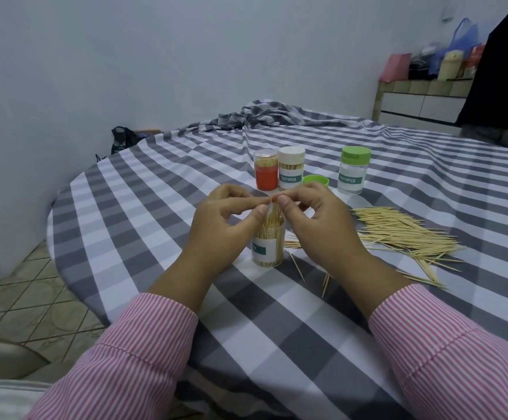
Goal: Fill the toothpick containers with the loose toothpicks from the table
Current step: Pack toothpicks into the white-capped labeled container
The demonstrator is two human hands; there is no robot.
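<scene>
An open clear container (268, 249) with a white and teal label stands upright on the checked tablecloth, packed with toothpicks that stick out of its mouth. My left hand (227, 225) and my right hand (316, 221) hover just above it, fingertips meeting over the toothpick tips and pinching them. A big pile of loose toothpicks (404, 234) lies to the right of my right hand, and a few strays (297, 266) lie near the container. A loose green lid (316, 180) sits behind my hands.
Three closed containers stand at the back: one with an orange label (266, 173), one with a beige cap (291, 171), one with a green cap (354, 169). The table's rounded edge (65, 225) drops to tiled floor on the left. A person in dark clothing (501, 71) stands far right.
</scene>
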